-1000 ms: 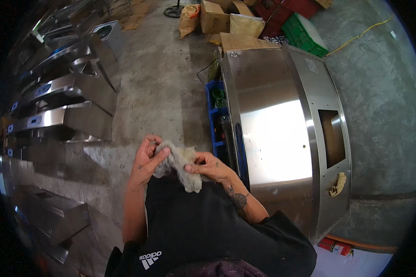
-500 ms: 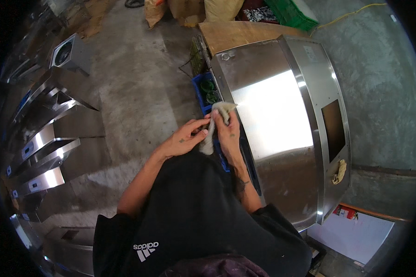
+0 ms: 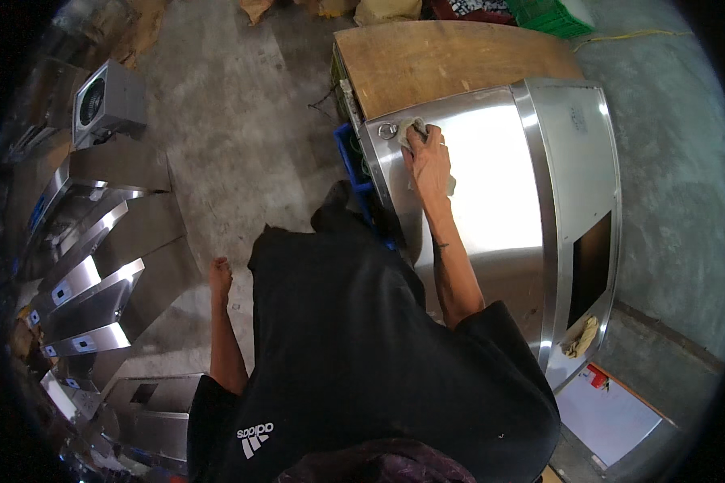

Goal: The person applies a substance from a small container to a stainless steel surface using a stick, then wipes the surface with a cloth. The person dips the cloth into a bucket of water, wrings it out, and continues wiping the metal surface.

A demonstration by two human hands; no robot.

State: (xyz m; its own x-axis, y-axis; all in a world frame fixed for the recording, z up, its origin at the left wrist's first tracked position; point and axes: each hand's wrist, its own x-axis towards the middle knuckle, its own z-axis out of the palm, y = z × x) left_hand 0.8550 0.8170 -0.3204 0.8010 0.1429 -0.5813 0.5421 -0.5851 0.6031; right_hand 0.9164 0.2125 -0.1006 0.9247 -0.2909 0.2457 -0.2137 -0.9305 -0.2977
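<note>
My right hand (image 3: 429,161) presses a crumpled greyish-white cloth (image 3: 411,131) onto the shiny stainless steel panel (image 3: 491,274) of a large sheet-metal housing. The cloth touches the panel near its far left corner, beside a small round metal ring (image 3: 387,130); part of it shows below the hand. Away from the housing, my left hand (image 3: 221,276) hangs low over the floor at my left side, its fingers curled in, and nothing shows in it.
A yellowish cloth (image 3: 582,336) lies on the housing's right side, below a dark rectangular opening (image 3: 590,270). A plywood board (image 3: 459,60) lies beyond it. Blue crates (image 3: 350,157) stand along its left edge. Several steel hoods (image 3: 97,310) and a boxed fan (image 3: 109,105) line the left.
Both hands were together on the cloth before my body. The left has let go and dropped to my side; the right has carried the cloth forward onto the steel panel.
</note>
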